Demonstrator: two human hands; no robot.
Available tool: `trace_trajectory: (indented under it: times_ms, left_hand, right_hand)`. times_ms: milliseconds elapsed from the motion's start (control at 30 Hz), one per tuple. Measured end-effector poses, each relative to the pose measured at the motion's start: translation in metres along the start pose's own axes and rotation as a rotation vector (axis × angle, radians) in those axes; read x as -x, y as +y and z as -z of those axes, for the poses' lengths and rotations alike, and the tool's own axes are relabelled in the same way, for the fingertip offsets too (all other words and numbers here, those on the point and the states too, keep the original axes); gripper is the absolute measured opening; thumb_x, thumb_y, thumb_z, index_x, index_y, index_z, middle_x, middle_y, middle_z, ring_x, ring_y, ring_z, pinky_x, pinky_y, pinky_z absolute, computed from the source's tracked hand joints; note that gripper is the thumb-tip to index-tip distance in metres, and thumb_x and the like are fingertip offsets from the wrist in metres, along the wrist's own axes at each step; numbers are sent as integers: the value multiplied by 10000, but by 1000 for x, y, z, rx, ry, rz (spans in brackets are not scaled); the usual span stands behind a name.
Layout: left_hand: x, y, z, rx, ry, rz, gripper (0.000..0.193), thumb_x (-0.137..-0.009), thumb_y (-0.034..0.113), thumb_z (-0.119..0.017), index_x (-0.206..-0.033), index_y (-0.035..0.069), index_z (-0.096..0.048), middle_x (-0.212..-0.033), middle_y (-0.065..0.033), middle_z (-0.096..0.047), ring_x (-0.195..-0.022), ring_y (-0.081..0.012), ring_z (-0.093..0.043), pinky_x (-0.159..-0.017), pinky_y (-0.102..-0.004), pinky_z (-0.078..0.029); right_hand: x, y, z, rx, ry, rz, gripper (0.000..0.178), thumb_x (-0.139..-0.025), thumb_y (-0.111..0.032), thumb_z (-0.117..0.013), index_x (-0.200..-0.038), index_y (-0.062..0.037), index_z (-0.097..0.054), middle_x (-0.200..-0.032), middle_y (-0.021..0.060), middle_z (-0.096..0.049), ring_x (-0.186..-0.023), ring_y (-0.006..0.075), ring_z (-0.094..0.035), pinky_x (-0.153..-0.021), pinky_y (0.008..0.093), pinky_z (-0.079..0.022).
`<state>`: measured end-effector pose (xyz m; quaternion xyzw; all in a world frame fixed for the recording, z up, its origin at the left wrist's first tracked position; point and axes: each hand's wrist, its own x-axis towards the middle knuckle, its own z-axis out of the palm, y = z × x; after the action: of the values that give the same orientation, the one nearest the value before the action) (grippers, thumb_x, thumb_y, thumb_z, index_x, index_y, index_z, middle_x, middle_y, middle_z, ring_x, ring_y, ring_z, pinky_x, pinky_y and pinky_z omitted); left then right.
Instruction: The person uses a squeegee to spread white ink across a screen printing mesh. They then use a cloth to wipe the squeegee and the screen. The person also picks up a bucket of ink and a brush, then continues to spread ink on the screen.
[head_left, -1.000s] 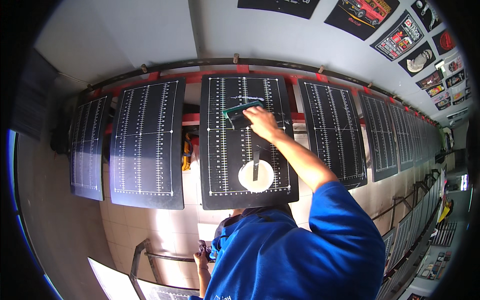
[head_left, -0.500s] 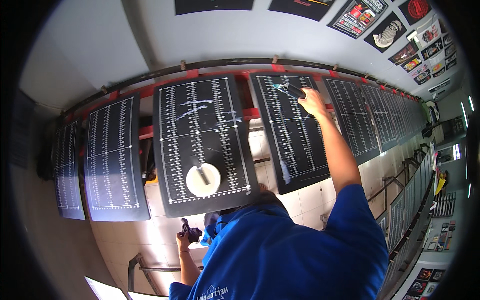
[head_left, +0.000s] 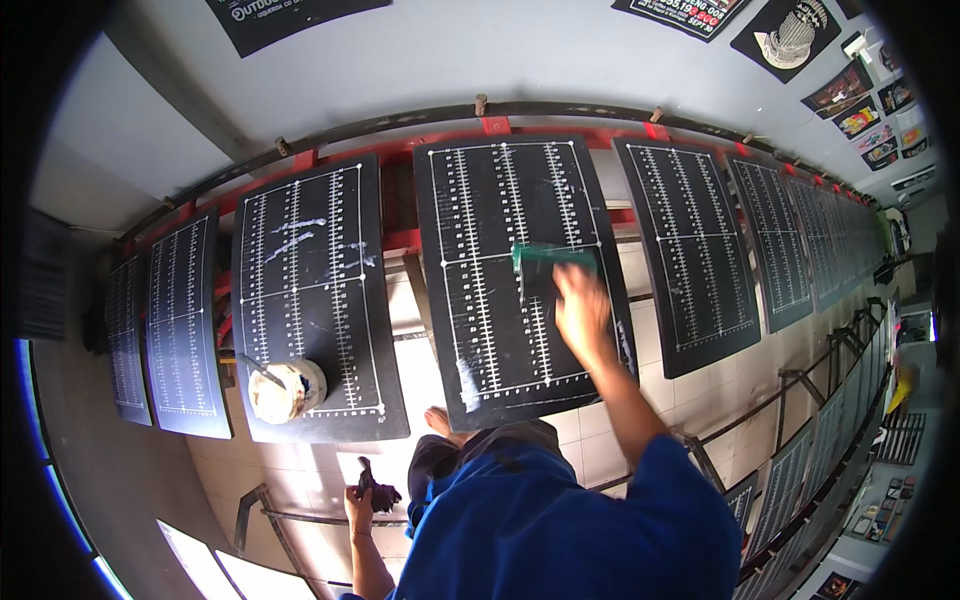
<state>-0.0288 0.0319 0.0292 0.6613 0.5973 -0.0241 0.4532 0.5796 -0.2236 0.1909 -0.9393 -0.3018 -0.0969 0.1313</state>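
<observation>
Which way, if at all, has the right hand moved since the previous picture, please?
Yes, toward the near end of the black board under it: the right hand was beyond the white cross line and is now on its near side.

The tub (head_left: 290, 392), stick (head_left: 262, 371) in it, stands at the left board (head_left: 325, 345)'s near left corner; rightward, over the middle board (head_left: 506, 335), the squeegee (head_left: 553, 258) nears the right edge.
</observation>
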Motion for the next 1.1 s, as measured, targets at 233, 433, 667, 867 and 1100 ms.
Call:
trace_trajectory:
  times_ms: [233, 433, 667, 867, 1100]
  left_hand:
    - [42, 12, -65, 68, 31, 141, 384, -868, 136, -743, -1151, -37, -551, -1013, -170, -658, -906, -223, -638, -789, -343, -527]
    - [55, -11, -59, 105, 95, 17, 396, -899, 131, -705, -1202, -36, -513, -1025, -176, -647, -878, -233, -637, -777, -355, -534]
    - [95, -23, -52, 38, 116, 208, 398, -879, 127, -723, -1167, -49, -512, -987, -158, -633, -847, -202, -596, -758, -356, -523]
    - [108, -84, -97, 257, 151, 380, 384, -840, 90, -757, -1127, -43, -539, -1039, -195, -649, -901, -258, -663, -767, -387, -578]
    - [98, -57, -93, 131, 79, 292, 404, -866, 129, -732, -1161, -32, -509, -987, -166, -639, -854, -222, -628, -754, -353, -547]
  right_hand:
    - [67, 32, 22, 57, -79, 69, 770, -590, -58, -809, -1329, -145, -611, -1265, 27, -599, -1168, 284, -560, -996, 413, -478]
    - [-163, 63, -63, 109, 140, 106, 437, -801, -75, -677, -1238, -87, -657, -1205, 70, -651, -1093, 272, -618, -913, 377, -528]
    - [-168, 8, -68, 75, 50, 135, 137, -894, -78, -580, -971, -6, -667, -981, 128, -647, -882, 276, -646, -677, 369, -542]
    - [55, -16, 4, -201, -298, 346, 577, -748, -41, -659, -1323, -75, -615, -1276, 73, -621, -1130, 281, -599, -931, 414, -536]
    - [-147, -9, -70, -91, -37, 567, 485, -806, 29, -599, -1269, -106, -653, -1267, 38, -619, -1226, 277, -525, -1125, 437, -375]
